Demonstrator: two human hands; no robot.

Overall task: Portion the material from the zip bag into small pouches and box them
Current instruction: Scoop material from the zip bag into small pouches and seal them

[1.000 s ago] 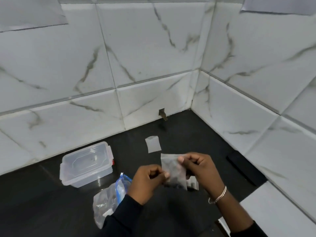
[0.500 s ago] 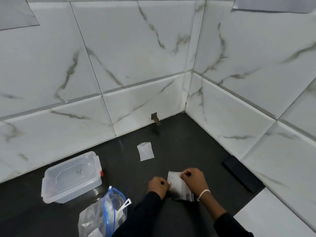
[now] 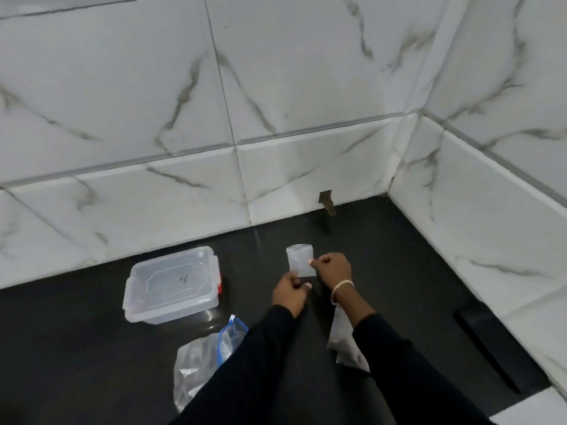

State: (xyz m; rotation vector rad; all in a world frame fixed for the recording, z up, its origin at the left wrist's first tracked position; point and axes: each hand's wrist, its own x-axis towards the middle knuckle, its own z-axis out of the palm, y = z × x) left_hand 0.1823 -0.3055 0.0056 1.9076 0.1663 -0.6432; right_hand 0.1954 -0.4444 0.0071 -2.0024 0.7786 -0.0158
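Now I am watching remotely: the lidded box (image 3: pixel 171 283) is sitting at nine o'clock from the hands, the zip bag (image 3: pixel 196 360) at seven. The left hand (image 3: pixel 290 291) is pinching the low corner of a flat small pouch (image 3: pixel 299 260), and the right hand (image 3: pixel 333 268) is pinching its side edge. I am judging the mouth should be opened gently, by rubbing its two layers apart, not tearing. Other pouches (image 3: pixel 342 338) are lying at five o'clock.

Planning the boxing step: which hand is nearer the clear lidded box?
Left. The left hand is to the right of the clear lidded box, not touching it. The right hand is farther right and slightly farther back, pinching the small pouch.
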